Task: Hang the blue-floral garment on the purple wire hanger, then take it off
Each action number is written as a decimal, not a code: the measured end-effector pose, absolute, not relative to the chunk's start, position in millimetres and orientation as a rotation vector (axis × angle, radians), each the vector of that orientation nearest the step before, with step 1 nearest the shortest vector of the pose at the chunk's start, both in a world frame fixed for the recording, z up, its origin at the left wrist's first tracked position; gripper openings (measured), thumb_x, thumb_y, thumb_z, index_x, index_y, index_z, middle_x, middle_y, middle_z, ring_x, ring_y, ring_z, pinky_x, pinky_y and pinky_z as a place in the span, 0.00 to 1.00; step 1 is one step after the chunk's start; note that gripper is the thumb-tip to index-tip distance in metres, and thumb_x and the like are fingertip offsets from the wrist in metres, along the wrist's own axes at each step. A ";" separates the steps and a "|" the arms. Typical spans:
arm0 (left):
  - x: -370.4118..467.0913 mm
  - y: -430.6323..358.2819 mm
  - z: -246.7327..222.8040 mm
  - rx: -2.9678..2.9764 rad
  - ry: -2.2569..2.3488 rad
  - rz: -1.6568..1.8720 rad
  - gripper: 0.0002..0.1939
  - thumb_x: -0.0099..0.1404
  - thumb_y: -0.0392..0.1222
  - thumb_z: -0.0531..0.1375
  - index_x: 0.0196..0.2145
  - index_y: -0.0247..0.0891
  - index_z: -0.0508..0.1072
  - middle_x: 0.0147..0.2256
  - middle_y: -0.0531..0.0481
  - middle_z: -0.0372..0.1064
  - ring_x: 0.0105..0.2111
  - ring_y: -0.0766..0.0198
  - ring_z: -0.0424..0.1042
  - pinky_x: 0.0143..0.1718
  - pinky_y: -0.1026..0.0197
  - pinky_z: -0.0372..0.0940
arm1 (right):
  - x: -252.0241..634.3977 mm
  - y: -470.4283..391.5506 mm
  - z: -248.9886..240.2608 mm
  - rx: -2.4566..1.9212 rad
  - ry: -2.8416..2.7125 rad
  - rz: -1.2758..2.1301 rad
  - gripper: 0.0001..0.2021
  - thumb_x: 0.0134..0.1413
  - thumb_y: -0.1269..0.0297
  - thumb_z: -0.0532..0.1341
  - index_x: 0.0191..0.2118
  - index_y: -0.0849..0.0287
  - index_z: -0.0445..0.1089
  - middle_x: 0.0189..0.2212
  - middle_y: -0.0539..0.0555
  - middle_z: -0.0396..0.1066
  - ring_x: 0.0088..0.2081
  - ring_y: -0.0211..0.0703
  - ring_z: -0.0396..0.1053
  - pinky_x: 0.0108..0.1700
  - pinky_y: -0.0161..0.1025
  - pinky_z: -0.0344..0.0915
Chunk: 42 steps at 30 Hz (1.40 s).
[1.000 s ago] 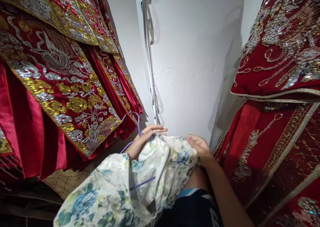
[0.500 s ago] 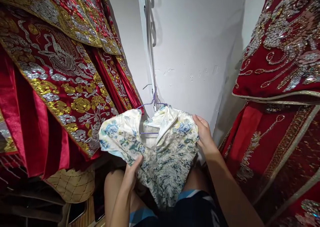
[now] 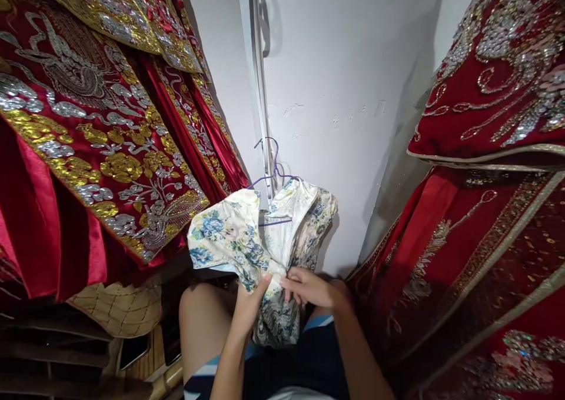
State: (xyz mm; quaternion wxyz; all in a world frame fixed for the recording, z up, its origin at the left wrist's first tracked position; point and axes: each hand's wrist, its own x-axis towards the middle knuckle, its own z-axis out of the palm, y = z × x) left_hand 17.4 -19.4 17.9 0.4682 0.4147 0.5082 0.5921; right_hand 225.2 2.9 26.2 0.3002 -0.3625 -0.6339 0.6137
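A white garment with a blue and green floral print (image 3: pixel 229 226) hangs on a thin purple hanger (image 3: pixel 277 167) in front of me. My left hand (image 3: pixel 252 300) grips the garment's front at the lower left, thumb on top of the cloth. Close beside it, my right hand (image 3: pixel 306 285) pinches the cloth at the bottom of the open neckline. The garment's lower part hangs bunched below both hands, over my lap.
Red gowns with gold and silver embroidery (image 3: pixel 128 167) hang on the left, and beaded red ones (image 3: pixel 498 112) on the right. A metal pole (image 3: pixel 258 76) stands against the white wall (image 3: pixel 335 47). Phones (image 3: pixel 133 350) lie on a wooden surface at lower left.
My right hand has let go of the garment's right shoulder and moved down and left to the front, beside my left hand. The garment's right side has folded inward.
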 end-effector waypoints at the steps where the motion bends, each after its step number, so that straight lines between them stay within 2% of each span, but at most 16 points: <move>1: 18.6 -19.3 18.0 1.056 1.212 1.472 0.36 0.55 0.53 0.71 0.57 0.35 0.70 0.57 0.35 0.70 0.60 0.43 0.67 0.63 0.44 0.59 | 210.6 2.2 27.9 -0.987 -1.703 1.545 0.18 0.56 0.46 0.64 0.31 0.58 0.66 0.26 0.50 0.73 0.21 0.35 0.62 0.23 0.33 0.54; 6: 20.6 -18.7 17.9 1.109 1.217 1.566 0.31 0.56 0.52 0.70 0.53 0.34 0.73 0.54 0.38 0.73 0.58 0.46 0.70 0.62 0.47 0.60 | 173.1 0.0 23.4 -1.028 -1.654 1.226 0.22 0.64 0.45 0.56 0.25 0.56 0.58 0.18 0.45 0.60 0.23 0.36 0.59 0.28 0.35 0.54; 10: 23.6 -17.4 16.0 1.037 1.315 1.619 0.27 0.57 0.51 0.69 0.49 0.33 0.73 0.51 0.37 0.74 0.56 0.45 0.71 0.61 0.47 0.61 | 180.4 -0.8 22.7 -1.022 -1.694 1.203 0.22 0.68 0.49 0.50 0.26 0.57 0.61 0.17 0.46 0.62 0.21 0.37 0.59 0.29 0.36 0.55; 13: 25.0 -18.1 13.1 0.990 1.410 1.663 0.25 0.58 0.52 0.68 0.49 0.35 0.72 0.50 0.38 0.73 0.55 0.45 0.71 0.58 0.47 0.63 | 185.5 -1.1 26.5 -0.979 -1.659 1.247 0.18 0.68 0.55 0.51 0.28 0.57 0.64 0.17 0.46 0.65 0.21 0.37 0.58 0.29 0.35 0.55; 17: 22.5 -20.9 4.9 1.040 1.704 2.121 0.35 0.57 0.50 0.69 0.57 0.39 0.62 0.56 0.38 0.63 0.58 0.47 0.64 0.59 0.47 0.60 | 184.2 -1.1 27.7 -0.996 -1.573 1.360 0.12 0.62 0.64 0.53 0.28 0.58 0.67 0.16 0.47 0.67 0.19 0.36 0.56 0.26 0.34 0.54; 19: 23.1 -21.6 -0.2 1.233 1.781 2.306 0.37 0.55 0.47 0.70 0.58 0.38 0.61 0.57 0.37 0.59 0.59 0.46 0.60 0.61 0.46 0.57 | 180.2 -1.1 25.6 -0.995 -1.560 1.409 0.10 0.58 0.68 0.52 0.28 0.58 0.68 0.16 0.47 0.67 0.18 0.35 0.55 0.25 0.33 0.53; 20: 24.7 -21.5 -3.1 1.379 1.761 2.285 0.33 0.55 0.45 0.69 0.56 0.38 0.63 0.55 0.37 0.61 0.59 0.46 0.61 0.61 0.46 0.56 | 177.5 -1.2 24.2 -0.982 -1.560 1.435 0.10 0.57 0.69 0.52 0.28 0.59 0.68 0.15 0.47 0.67 0.17 0.35 0.55 0.24 0.33 0.53; 22: 30.8 -20.5 -10.1 1.635 1.611 2.008 0.19 0.58 0.42 0.65 0.47 0.39 0.70 0.47 0.41 0.67 0.52 0.48 0.66 0.56 0.48 0.61 | 171.0 -1.8 21.8 -0.947 -1.559 1.483 0.11 0.55 0.70 0.52 0.27 0.59 0.69 0.13 0.47 0.66 0.16 0.35 0.56 0.23 0.32 0.52; 23: 34.6 -19.8 -14.3 1.690 1.515 1.823 0.12 0.59 0.40 0.62 0.42 0.39 0.71 0.40 0.44 0.69 0.45 0.50 0.69 0.50 0.50 0.64 | 168.0 -2.3 21.1 -0.935 -1.554 1.496 0.11 0.54 0.71 0.51 0.27 0.59 0.69 0.13 0.46 0.65 0.16 0.34 0.56 0.23 0.32 0.51; 25: 41.7 -18.8 -23.6 1.661 1.388 1.559 0.02 0.59 0.39 0.58 0.32 0.40 0.69 0.29 0.49 0.67 0.33 0.56 0.69 0.38 0.56 0.65 | 163.8 -3.6 21.8 -0.929 -1.549 1.508 0.11 0.53 0.70 0.52 0.26 0.60 0.70 0.12 0.46 0.65 0.16 0.34 0.57 0.22 0.32 0.51; 27: 45.8 -18.8 -31.2 1.538 1.385 1.527 0.03 0.57 0.41 0.58 0.28 0.41 0.67 0.27 0.51 0.65 0.30 0.57 0.68 0.33 0.58 0.64 | 162.7 -5.0 24.7 -0.930 -1.560 1.510 0.11 0.53 0.69 0.53 0.26 0.60 0.72 0.12 0.47 0.65 0.16 0.35 0.58 0.22 0.32 0.51; 30: 45.1 -20.2 -32.9 1.396 1.393 1.638 0.11 0.56 0.45 0.63 0.36 0.40 0.71 0.37 0.45 0.72 0.40 0.52 0.72 0.42 0.56 0.66 | 163.5 -7.7 29.8 -0.921 -1.551 1.495 0.11 0.54 0.65 0.55 0.27 0.61 0.73 0.12 0.46 0.64 0.15 0.34 0.57 0.23 0.32 0.52; 32: 43.1 -21.2 -27.4 1.429 1.338 1.635 0.13 0.58 0.48 0.62 0.39 0.39 0.73 0.40 0.44 0.74 0.43 0.50 0.73 0.45 0.56 0.66 | 163.0 -9.2 33.1 -0.913 -1.504 1.481 0.12 0.54 0.63 0.56 0.27 0.61 0.73 0.11 0.46 0.63 0.15 0.34 0.55 0.22 0.33 0.51; 36: 44.3 -23.3 -13.4 1.599 1.273 1.624 0.11 0.68 0.48 0.56 0.36 0.39 0.73 0.34 0.47 0.72 0.37 0.55 0.71 0.42 0.58 0.65 | 163.2 -3.3 53.5 -0.832 -1.332 1.444 0.14 0.55 0.57 0.58 0.25 0.60 0.71 0.11 0.45 0.59 0.15 0.32 0.51 0.22 0.34 0.48; 40: 49.8 -25.0 -11.9 1.665 1.352 1.594 0.13 0.69 0.49 0.56 0.30 0.40 0.70 0.28 0.50 0.65 0.31 0.59 0.67 0.36 0.60 0.62 | 172.5 23.6 109.3 -0.687 -1.113 1.323 0.14 0.53 0.54 0.63 0.27 0.61 0.70 0.12 0.42 0.56 0.16 0.31 0.48 0.21 0.33 0.45; 42: 51.1 -24.0 -17.3 1.670 1.373 1.575 0.13 0.68 0.49 0.56 0.29 0.40 0.69 0.26 0.51 0.64 0.29 0.59 0.66 0.35 0.61 0.61 | 175.3 39.3 142.5 -0.600 -1.077 1.324 0.13 0.51 0.56 0.64 0.28 0.62 0.70 0.13 0.41 0.55 0.16 0.30 0.47 0.21 0.32 0.43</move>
